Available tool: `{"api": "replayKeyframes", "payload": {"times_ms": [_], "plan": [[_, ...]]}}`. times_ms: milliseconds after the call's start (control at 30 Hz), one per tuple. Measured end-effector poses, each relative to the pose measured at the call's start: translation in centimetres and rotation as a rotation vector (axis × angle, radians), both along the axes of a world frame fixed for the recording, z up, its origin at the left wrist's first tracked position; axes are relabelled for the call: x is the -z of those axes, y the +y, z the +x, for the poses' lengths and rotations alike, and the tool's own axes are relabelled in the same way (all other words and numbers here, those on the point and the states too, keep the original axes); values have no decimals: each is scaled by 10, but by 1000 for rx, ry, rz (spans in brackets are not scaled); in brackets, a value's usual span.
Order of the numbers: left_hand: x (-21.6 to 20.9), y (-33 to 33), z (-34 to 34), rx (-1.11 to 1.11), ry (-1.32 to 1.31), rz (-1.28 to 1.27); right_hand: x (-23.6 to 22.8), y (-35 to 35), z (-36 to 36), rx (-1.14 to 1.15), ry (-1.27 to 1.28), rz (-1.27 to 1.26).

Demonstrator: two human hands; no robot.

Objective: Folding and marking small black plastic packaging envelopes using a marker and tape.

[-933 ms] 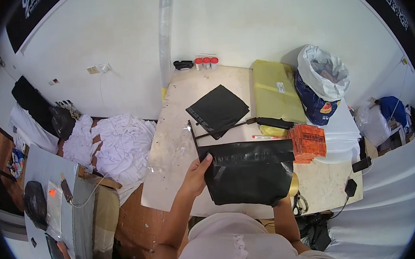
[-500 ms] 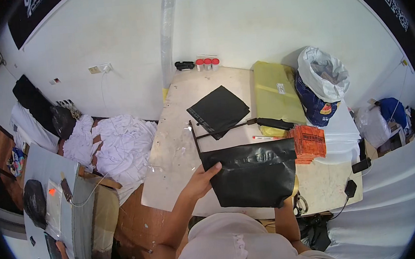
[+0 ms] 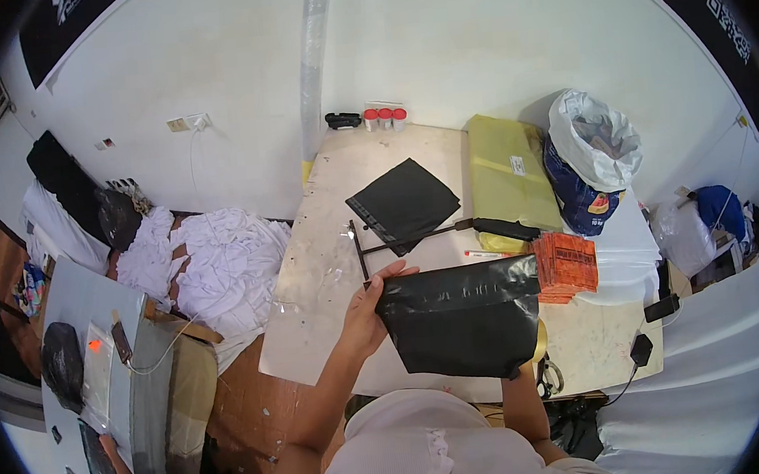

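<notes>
A black plastic mailer bag (image 3: 462, 320) is held up in front of me, over the near side of the table, its folded top band facing away from me. My left hand (image 3: 368, 314) grips its upper left edge, fingers reaching along the top and curled partly behind it. My right hand (image 3: 520, 374) is under the bag's lower right corner; its fingers are hidden by the plastic. Beyond lie a stack of flat black bags (image 3: 404, 204) and a black T-shaped tool (image 3: 415, 237) with a thick handle. A yellow ring-shaped thing (image 3: 541, 340) shows partly beside the bag.
An orange stack of printed packets (image 3: 565, 267), a yellow wrapped bundle (image 3: 510, 178) and an open sack (image 3: 585, 185) stand right on the table (image 3: 311, 269). Red-lidded jars (image 3: 385, 119) are at the back. Scissors (image 3: 548, 375) lie near right. White cloth (image 3: 230, 258) is heaped left; another person's arm (image 3: 119, 467) shows lower left.
My left hand has shifted slightly up at the bag's corner, with its fingers now stretched along the top edge. The bag has tilted and lifted a little. The view has shifted slightly.
</notes>
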State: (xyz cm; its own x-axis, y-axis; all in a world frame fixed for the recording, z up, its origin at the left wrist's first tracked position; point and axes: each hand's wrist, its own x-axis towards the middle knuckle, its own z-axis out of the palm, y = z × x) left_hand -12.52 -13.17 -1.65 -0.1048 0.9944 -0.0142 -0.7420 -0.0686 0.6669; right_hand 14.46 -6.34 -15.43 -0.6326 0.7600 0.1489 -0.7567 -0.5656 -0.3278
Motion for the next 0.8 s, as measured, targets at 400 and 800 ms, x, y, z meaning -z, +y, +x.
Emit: {"api": "replayKeyframes", "payload": {"times_ms": [400, 800], "plan": [[40, 2, 13, -14, -154, -99, -8, 51, -22, 391, -954, 540], [80, 13, 15, -82, -750, 20, -140, 28, -59, 742, -840, 232]]}}
